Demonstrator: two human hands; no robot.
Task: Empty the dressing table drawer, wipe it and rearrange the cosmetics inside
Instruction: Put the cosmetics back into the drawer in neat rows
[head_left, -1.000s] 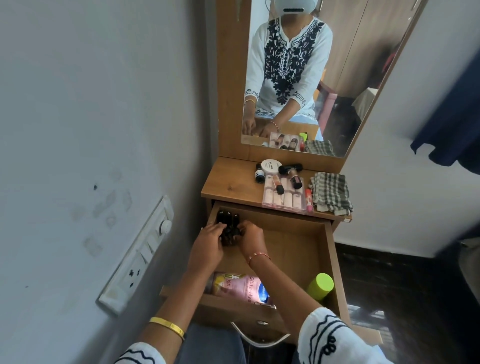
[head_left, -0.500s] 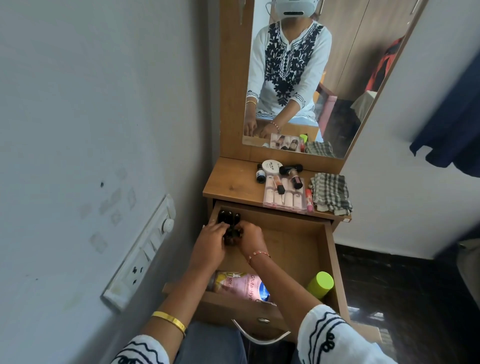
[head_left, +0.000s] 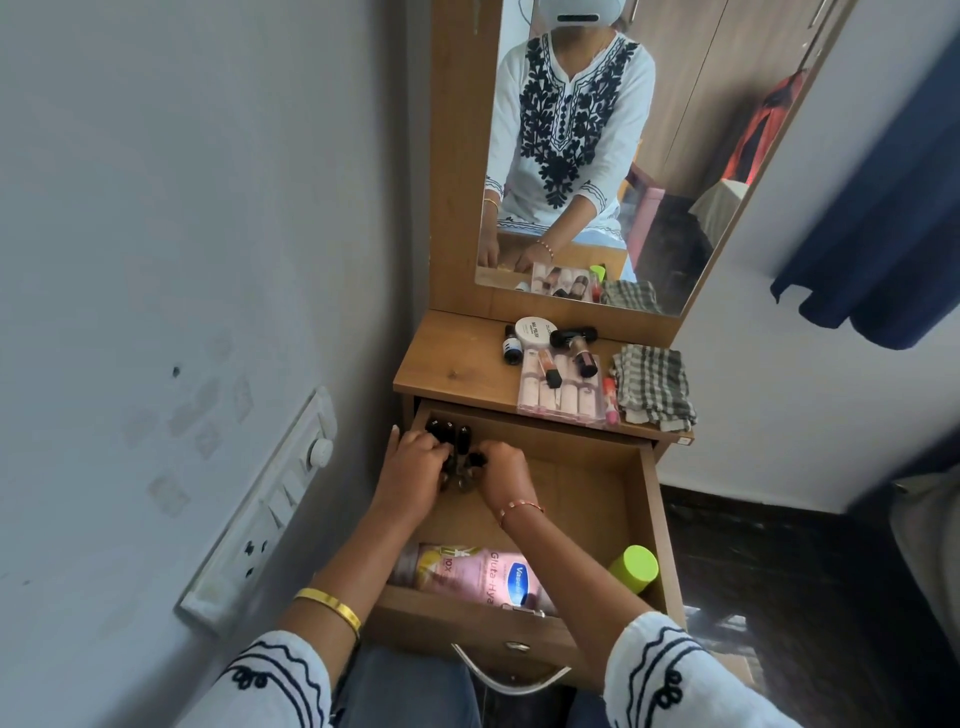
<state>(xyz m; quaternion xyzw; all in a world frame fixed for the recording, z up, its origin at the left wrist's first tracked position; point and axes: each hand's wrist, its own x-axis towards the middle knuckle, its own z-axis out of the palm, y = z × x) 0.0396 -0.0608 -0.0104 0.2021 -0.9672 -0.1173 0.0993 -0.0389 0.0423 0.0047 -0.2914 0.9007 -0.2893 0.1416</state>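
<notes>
Head view: both hands seen in open drawer (head_left: 652, 499), back left corner. Small dark bottles (head_left: 451, 435) clustered there, gripped by left hand (head_left: 413, 475) and right hand (head_left: 501, 475), fingers curled. Pink lotion bottle (head_left: 467, 574) laid at drawer front; checked cloth (head_left: 652, 384) on tabletop (head_left: 452, 364).

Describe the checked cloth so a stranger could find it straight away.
Start at the tall mirror, then drop to the wooden shelf beneath it, above the open drawer. The checked cloth lies folded at the shelf's right end, beside the clear organiser tray. It is the only fabric among bottles and tubes.
</notes>
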